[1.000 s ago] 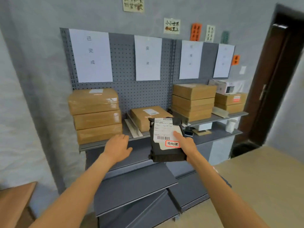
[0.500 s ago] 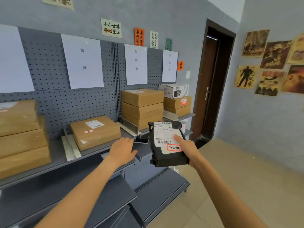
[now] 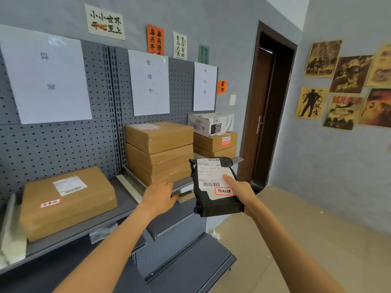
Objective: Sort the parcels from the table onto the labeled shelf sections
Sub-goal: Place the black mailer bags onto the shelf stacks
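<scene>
My right hand (image 3: 239, 190) holds a black poly-bag parcel (image 3: 218, 205) upright in front of the shelf, thumb on its white shipping label with a red-bordered sticker. My left hand (image 3: 159, 194) hovers open beside it, fingers relaxed, holding nothing, just in front of the shelf edge. The grey pegboard shelf (image 3: 124, 208) carries paper section labels. Under the rightmost label (image 3: 204, 86) sit two brown boxes (image 3: 214, 143) with a white box (image 3: 210, 123) on top. Under the middle label (image 3: 149, 82) is a stack of three brown boxes (image 3: 159, 151).
A single brown box (image 3: 67, 200) lies under the left label (image 3: 45, 78). Lower grey shelves (image 3: 190, 263) jut out below. A dark door (image 3: 266, 111) stands right of the shelf, with posters (image 3: 342, 85) on the right wall. A tan floor (image 3: 306, 225) spreads to the right.
The view has swung right along the shelf and closer to it. Both hands kept their pose, the right still holding the black parcel, now before the rightmost sections.
</scene>
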Action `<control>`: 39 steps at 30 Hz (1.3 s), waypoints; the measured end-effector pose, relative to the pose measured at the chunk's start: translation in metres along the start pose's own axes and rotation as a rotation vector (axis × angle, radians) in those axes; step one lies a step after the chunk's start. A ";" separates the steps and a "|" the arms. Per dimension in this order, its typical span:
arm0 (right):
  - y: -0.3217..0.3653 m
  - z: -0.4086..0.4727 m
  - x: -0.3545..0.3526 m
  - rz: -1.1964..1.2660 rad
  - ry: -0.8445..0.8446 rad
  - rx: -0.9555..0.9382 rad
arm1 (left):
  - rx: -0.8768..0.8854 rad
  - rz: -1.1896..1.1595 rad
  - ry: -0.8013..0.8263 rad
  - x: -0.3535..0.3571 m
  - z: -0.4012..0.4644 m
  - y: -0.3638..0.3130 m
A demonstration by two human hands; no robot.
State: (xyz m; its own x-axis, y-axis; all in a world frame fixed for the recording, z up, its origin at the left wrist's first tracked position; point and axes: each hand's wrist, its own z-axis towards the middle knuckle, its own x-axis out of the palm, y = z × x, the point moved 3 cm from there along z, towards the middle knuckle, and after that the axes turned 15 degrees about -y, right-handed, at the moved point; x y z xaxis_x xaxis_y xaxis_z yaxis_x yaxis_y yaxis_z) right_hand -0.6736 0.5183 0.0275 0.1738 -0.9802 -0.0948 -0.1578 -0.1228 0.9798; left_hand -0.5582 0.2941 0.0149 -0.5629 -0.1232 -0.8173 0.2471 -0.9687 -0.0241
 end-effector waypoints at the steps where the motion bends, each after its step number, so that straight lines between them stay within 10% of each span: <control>1: 0.000 0.010 -0.003 0.001 0.000 0.005 | 0.002 0.001 0.007 0.007 0.008 -0.004; 39: 0.175 0.431 -0.007 0.040 0.303 -0.234 | -0.307 0.160 -0.197 0.103 0.374 -0.027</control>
State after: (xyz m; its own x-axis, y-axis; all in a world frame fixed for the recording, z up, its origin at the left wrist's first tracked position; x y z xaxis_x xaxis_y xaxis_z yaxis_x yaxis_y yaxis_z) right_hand -1.1214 0.4372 0.1237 0.4570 -0.8889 -0.0334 0.0495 -0.0120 0.9987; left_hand -0.9182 0.2272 0.1468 -0.6314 -0.3356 -0.6990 0.5516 -0.8280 -0.1007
